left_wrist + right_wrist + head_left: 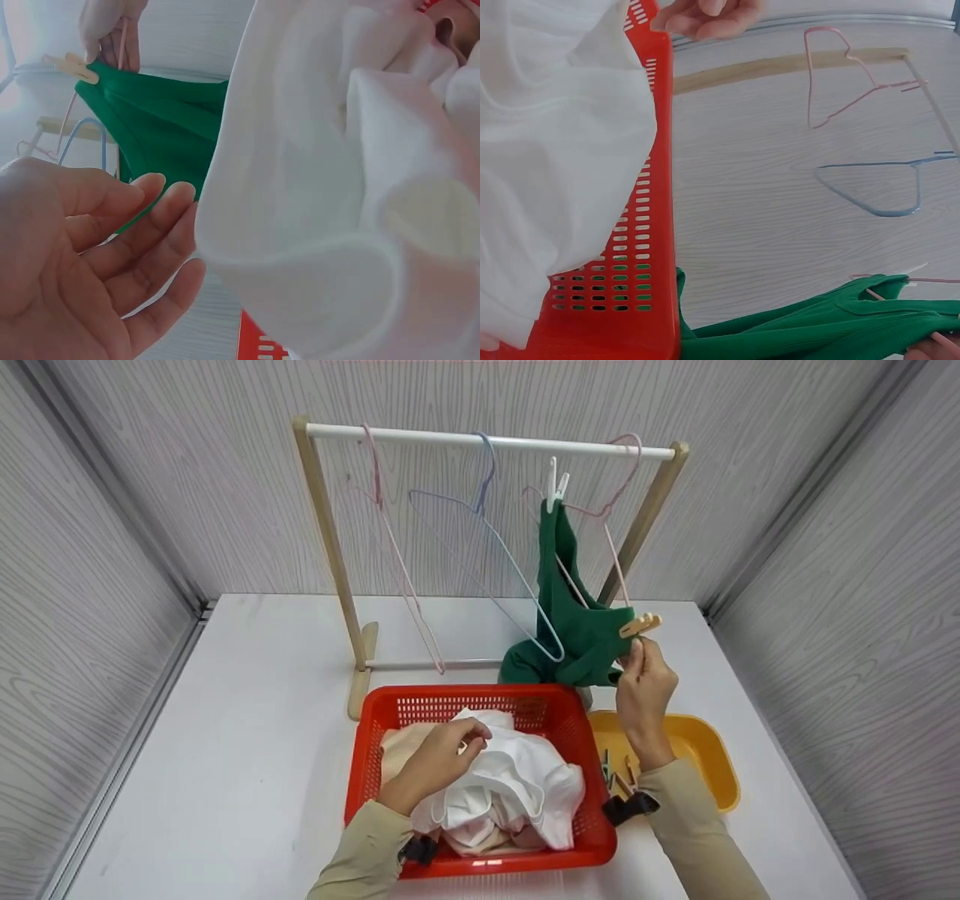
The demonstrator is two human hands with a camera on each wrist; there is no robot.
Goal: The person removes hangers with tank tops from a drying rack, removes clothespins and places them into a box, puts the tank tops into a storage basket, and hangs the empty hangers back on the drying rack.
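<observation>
A green sleeveless top (577,634) hangs from a pink hanger (616,555) at the rack's right end. A white clothespin (554,487) clips one strap, and a wooden clothespin (640,625) clips the other corner. Just below the wooden clothespin, my right hand (646,682) grips the lower end of the hanger beside the top's corner; the pink wire crosses its fingers in the left wrist view. My left hand (444,754) holds nothing, its fingers loosely curled above the white cloth (517,772) heaped in the red basket (480,864).
The rack's white rail (442,437) also carries another pink hanger (401,562) and a blue hanger (517,559), both bare. To the right of the basket stands a yellow tub (712,742) with several clothespins (622,784). Beige cloth (401,742) lies beside the white cloth.
</observation>
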